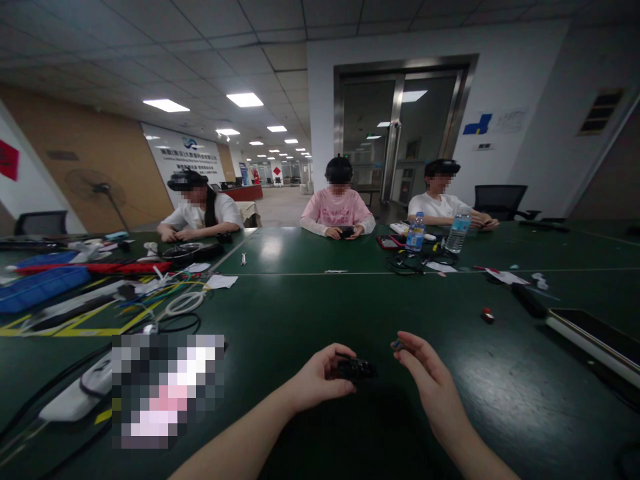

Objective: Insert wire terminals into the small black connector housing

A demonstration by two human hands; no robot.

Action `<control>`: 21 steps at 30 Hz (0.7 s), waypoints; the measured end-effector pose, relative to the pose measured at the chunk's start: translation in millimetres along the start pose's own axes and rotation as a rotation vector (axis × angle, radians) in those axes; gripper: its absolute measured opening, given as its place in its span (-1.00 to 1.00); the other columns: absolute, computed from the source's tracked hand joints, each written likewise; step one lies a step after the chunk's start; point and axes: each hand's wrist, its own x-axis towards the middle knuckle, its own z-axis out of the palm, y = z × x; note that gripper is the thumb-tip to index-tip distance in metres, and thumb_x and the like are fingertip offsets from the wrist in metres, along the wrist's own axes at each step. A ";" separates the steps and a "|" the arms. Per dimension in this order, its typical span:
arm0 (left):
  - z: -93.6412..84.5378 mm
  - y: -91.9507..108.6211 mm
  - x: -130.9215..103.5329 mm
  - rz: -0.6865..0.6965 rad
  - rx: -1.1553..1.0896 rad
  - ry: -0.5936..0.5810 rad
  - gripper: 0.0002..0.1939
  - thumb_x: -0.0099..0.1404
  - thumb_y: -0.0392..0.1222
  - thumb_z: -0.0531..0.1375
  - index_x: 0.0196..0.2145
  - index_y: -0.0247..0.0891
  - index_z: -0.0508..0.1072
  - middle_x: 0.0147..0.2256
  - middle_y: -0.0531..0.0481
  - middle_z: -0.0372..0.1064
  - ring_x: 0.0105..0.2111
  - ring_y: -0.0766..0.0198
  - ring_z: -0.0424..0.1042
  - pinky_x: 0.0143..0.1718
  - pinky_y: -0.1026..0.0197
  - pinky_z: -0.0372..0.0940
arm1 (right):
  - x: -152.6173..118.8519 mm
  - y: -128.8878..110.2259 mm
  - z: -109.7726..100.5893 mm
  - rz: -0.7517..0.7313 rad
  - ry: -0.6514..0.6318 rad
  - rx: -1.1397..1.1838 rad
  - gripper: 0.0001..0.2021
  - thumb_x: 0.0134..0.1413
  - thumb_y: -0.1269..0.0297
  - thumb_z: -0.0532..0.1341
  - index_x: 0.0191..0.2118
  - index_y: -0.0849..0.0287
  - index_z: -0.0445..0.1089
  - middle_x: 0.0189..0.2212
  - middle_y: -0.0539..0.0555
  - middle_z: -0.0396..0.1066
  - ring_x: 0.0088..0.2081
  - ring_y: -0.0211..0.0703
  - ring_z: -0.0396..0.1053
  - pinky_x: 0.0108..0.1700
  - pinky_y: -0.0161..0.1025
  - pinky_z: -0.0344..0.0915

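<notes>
My left hand (pixel 325 377) is closed round a small black device (pixel 357 368), thumb below and fingers above, over the dark green table (pixel 280 313). The device's exact kind is too dark to make out. To its right, my right hand (pixel 425 363) pinches a tiny greyish-blue piece (pixel 397 345) between thumb and fingertips. A gap separates that piece from the black device. Beyond my right hand, a small red and silver object (pixel 487 315) lies on the tabletop.
At left lie a white power strip (pixel 80 390), coiled cables (pixel 185 303) and a blue tray (pixel 45 288). Two water bottles (pixel 415 232) stand far right of centre. A white-edged tablet-like slab (pixel 595 340) lies at right. Three people in headsets sit across the table.
</notes>
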 end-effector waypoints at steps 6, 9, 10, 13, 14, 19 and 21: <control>0.5 -1.7 1.4 -0.002 -0.022 0.010 -0.52 0.03 -0.37 0.32 -0.10 -0.23 0.28 -0.19 -0.06 0.38 -0.30 0.26 0.44 -0.27 0.21 0.25 | 1.3 3.8 0.3 0.003 0.020 0.005 -0.67 -0.13 0.13 0.29 -0.17 0.09 0.43 -0.25 0.07 0.51 -0.17 0.01 0.43 -0.10 -0.10 0.36; 0.5 -3.5 2.1 0.008 -0.034 0.009 -0.52 0.02 -0.36 0.34 -0.11 -0.24 0.28 -0.22 -0.05 0.38 -0.31 0.28 0.44 -0.29 0.23 0.24 | 1.9 4.9 0.7 0.008 0.025 0.007 -0.68 -0.14 0.14 0.29 -0.19 0.10 0.43 -0.26 0.07 0.51 -0.17 0.00 0.44 -0.09 -0.09 0.36; 0.4 -3.7 2.2 0.011 -0.029 0.008 -0.52 0.02 -0.35 0.34 -0.11 -0.24 0.29 -0.23 -0.05 0.39 -0.31 0.28 0.44 -0.30 0.24 0.24 | 1.9 4.8 0.7 0.012 0.026 0.009 -0.68 -0.14 0.15 0.29 -0.19 0.10 0.43 -0.26 0.07 0.51 -0.17 0.00 0.44 -0.09 -0.09 0.36; 0.3 -2.8 1.7 0.007 -0.013 0.004 -0.52 0.03 -0.35 0.33 -0.09 -0.23 0.29 -0.22 -0.04 0.38 -0.29 0.26 0.43 -0.27 0.21 0.25 | 1.5 3.8 0.5 0.031 0.024 0.014 -0.69 -0.14 0.15 0.28 -0.19 0.09 0.43 -0.25 0.07 0.50 -0.17 0.01 0.43 -0.09 -0.08 0.36; 0.5 -2.0 1.4 0.004 -0.014 0.006 -0.52 0.03 -0.34 0.33 -0.10 -0.23 0.29 -0.22 -0.04 0.38 -0.28 0.26 0.43 -0.26 0.20 0.25 | 1.2 3.4 0.3 0.039 0.025 0.015 -0.69 -0.14 0.15 0.27 -0.19 0.09 0.43 -0.25 0.07 0.50 -0.16 0.02 0.43 -0.09 -0.08 0.36; 2.0 2.0 0.3 -0.003 -0.021 0.007 -0.54 0.04 -0.36 0.33 -0.11 -0.22 0.30 -0.21 -0.05 0.38 -0.27 0.25 0.43 -0.23 0.17 0.25 | 0.3 3.3 -1.0 0.064 0.015 0.004 -0.70 -0.10 0.14 0.25 -0.18 0.07 0.41 -0.24 0.06 0.48 -0.16 0.02 0.42 -0.08 -0.06 0.36; 2.0 2.2 0.2 -0.005 -0.019 0.007 -0.54 0.04 -0.36 0.33 -0.11 -0.22 0.30 -0.20 -0.05 0.38 -0.27 0.24 0.43 -0.22 0.16 0.25 | 0.3 3.7 -1.1 0.060 0.012 -0.004 -0.70 -0.09 0.13 0.25 -0.17 0.06 0.41 -0.22 0.07 0.48 -0.16 0.02 0.42 -0.09 -0.06 0.36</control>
